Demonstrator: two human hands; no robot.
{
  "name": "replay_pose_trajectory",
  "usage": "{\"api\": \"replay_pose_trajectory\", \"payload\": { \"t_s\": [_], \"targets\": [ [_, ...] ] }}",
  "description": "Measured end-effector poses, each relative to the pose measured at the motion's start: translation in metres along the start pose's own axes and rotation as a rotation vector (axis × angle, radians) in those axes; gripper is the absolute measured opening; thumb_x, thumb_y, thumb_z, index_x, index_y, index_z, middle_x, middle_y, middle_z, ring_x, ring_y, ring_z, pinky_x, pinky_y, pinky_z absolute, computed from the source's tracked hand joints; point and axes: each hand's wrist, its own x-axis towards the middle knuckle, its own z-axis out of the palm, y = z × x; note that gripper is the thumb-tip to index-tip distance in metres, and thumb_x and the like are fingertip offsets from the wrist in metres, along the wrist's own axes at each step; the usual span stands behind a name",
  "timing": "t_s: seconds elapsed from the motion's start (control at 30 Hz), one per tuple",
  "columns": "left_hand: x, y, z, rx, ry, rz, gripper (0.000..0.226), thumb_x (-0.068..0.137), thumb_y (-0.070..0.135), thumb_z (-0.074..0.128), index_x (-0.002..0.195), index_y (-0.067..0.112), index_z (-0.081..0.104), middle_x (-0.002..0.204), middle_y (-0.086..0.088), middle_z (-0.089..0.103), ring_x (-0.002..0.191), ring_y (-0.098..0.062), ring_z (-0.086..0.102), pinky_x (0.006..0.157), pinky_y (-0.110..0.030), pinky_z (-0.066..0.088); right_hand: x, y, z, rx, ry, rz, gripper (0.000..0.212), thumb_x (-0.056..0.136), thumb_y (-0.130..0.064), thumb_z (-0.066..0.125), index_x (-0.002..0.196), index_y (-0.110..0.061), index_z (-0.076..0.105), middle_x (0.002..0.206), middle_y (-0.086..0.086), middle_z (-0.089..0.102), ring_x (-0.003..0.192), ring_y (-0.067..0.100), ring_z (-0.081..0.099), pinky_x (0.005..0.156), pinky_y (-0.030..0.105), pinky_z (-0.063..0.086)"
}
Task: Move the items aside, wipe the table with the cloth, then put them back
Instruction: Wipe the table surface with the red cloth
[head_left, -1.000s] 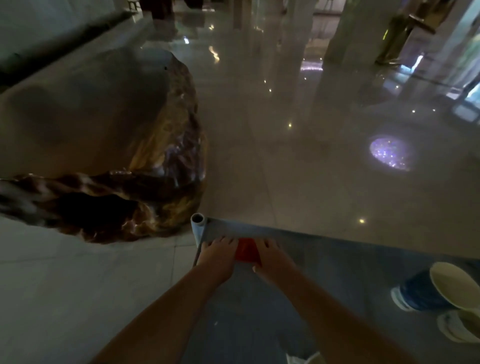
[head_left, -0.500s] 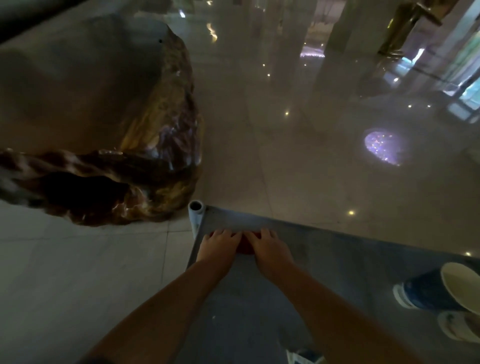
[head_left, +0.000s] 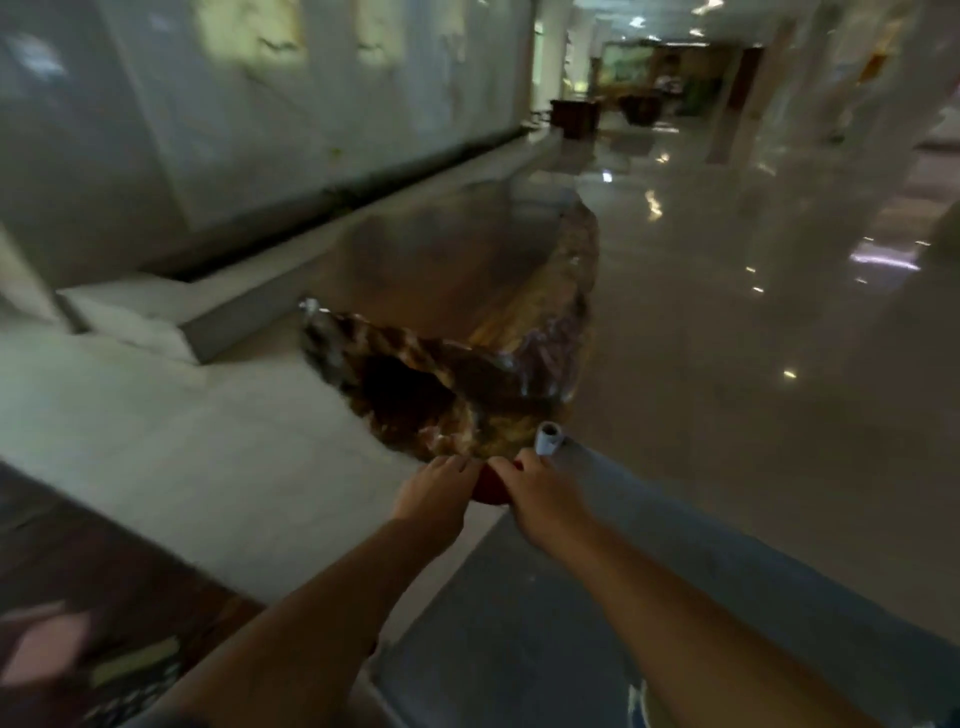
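My left hand (head_left: 435, 492) and my right hand (head_left: 540, 499) lie side by side, both pressed on a small red cloth (head_left: 488, 486) at the far left edge of the grey-blue table (head_left: 524, 613). Only a strip of the cloth shows between the hands. My left hand reaches past the table's edge, over the floor. A white tube-shaped table leg end (head_left: 548, 438) stands just beyond my right hand at the corner. The cups are out of view.
A large polished wooden slab table (head_left: 467, 322) stands just beyond the corner. A stone step (head_left: 156, 312) and a wall run along the left. Glossy floor (head_left: 753, 389) stretches to the right and ahead.
The camera has swung up and to the left, so the cups at the right have left the view. Both hands have slid the red cloth left, up to the table's edge.
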Motion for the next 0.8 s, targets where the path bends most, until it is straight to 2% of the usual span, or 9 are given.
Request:
{"api": "replay_pose_trajectory", "payload": {
  "t_s": [0.17,0.27,0.4,0.5,0.57,0.7,0.8],
  "targets": [
    [-0.12,-0.054,-0.045,0.059,0.054,-0.271,0.051,0.09,0.01,0.058,0.138,0.024,0.047,0.128,-0.002,0.06,0.118,-0.023,0.055,0.099,-0.038,0.047,-0.015,-0.114,0.007,0.026,0.032,-0.261,0.056,0.091,-0.018,0.062,0.141,-0.028,0.04,0.129,0.01,0.047,0.113,0.032,0.051,0.085,0.043,0.049],
    [-0.203,-0.087,-0.071,0.081,0.034,-0.43,0.044,0.087,0.016,0.063,0.13,0.021,0.052,0.12,-0.002,0.062,0.11,-0.023,0.059,0.09,-0.036,0.05,-0.03,-0.193,0.016,0.028,-0.001,-0.406,0.045,0.089,-0.02,0.063,0.131,-0.027,0.046,0.119,0.006,0.053,0.102,0.026,0.054,0.081,0.04,0.05],
    [-0.315,-0.13,-0.098,0.062,0.031,-0.629,0.032,0.089,0.018,0.061,0.121,0.017,0.055,0.119,-0.005,0.061,0.108,-0.026,0.062,0.085,-0.039,0.052,-0.052,-0.301,0.034,0.014,-0.082,-0.609,0.05,0.087,-0.017,0.059,0.135,-0.022,0.044,0.121,0.006,0.052,0.108,0.028,0.054,0.084,0.04,0.05],
    [-0.407,-0.156,-0.111,0.05,0.043,-0.794,0.042,0.082,0.033,0.071,0.119,0.019,0.055,0.117,-0.002,0.061,0.103,-0.023,0.062,0.084,-0.037,0.053,-0.081,-0.386,0.057,0.02,-0.145,-0.757,0.062,0.084,-0.013,0.059,0.142,-0.024,0.037,0.126,0.006,0.049,0.111,0.029,0.052,0.085,0.043,0.05],
    [-0.475,-0.17,-0.115,0.014,0.035,-0.897,0.048,0.08,0.042,0.07,0.119,0.017,0.055,0.116,-0.004,0.06,0.104,-0.024,0.061,0.086,-0.039,0.052,-0.113,-0.445,0.079,0.046,-0.193,-0.848,0.063,0.085,-0.013,0.058,0.143,-0.025,0.035,0.13,0.005,0.047,0.114,0.03,0.051,0.086,0.047,0.051],
    [-0.616,-0.193,-0.098,-0.019,0.004,-1.108,0.035,0.09,0.027,0.063,0.122,0.016,0.054,0.119,-0.004,0.06,0.107,-0.023,0.061,0.089,-0.039,0.053,-0.195,-0.557,0.131,0.037,-0.278,-1.028,0.059,0.087,-0.013,0.061,0.14,-0.027,0.039,0.125,0.002,0.049,0.111,0.023,0.052,0.088,0.037,0.049],
    [-0.695,-0.203,-0.079,-0.061,-0.033,-1.181,0.032,0.093,0.016,0.057,0.124,0.014,0.053,0.122,-0.006,0.059,0.111,-0.024,0.06,0.091,-0.039,0.052,-0.242,-0.612,0.164,-0.003,-0.375,-1.081,0.06,0.086,-0.012,0.062,0.139,-0.029,0.04,0.122,0.0,0.049,0.109,0.02,0.052,0.087,0.036,0.049]
  ]
}}
